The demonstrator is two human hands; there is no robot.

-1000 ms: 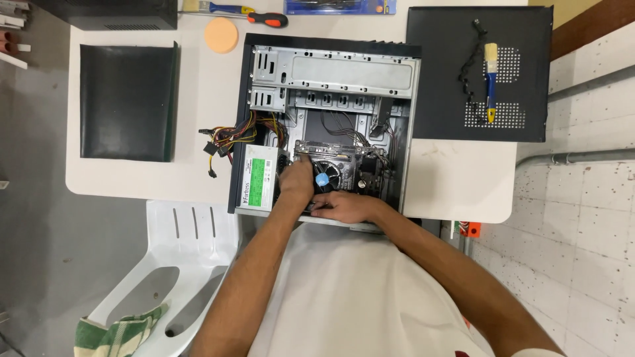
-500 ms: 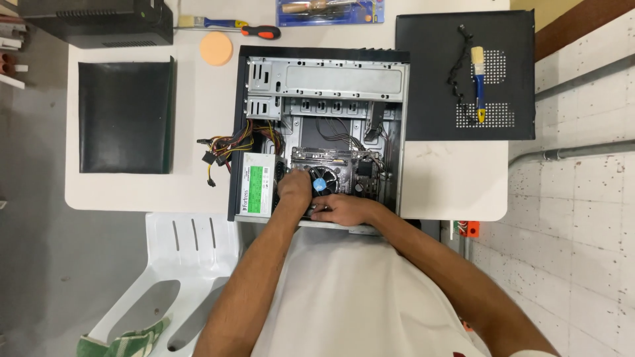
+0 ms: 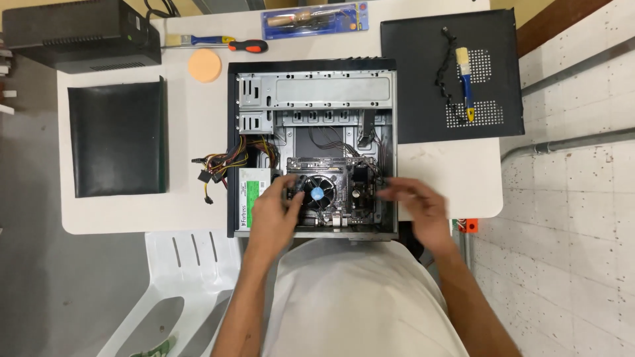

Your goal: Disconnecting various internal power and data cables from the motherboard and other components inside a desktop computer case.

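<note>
Inside the open grey metal computer case [image 3: 317,99], left hand [image 3: 278,215] fingers curl onto the round black cooler fan [image 3: 319,193]; right hand [image 3: 420,205] fingers spread at the rim.

Your left hand [image 3: 276,213] on the cooler fan [image 3: 319,192] inside the open computer case [image 3: 314,79], your right hand [image 3: 418,203] at the case's right edge, black side panel [image 3: 423,79] right of the case, orange sponge [image 3: 204,65] left of it

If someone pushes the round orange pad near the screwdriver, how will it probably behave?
The orange pad looks like a flat foam disc, so it is probably light and soft. Lying flat on the white table, it would likely slide, not roll. It seems unlikely to break.
</note>
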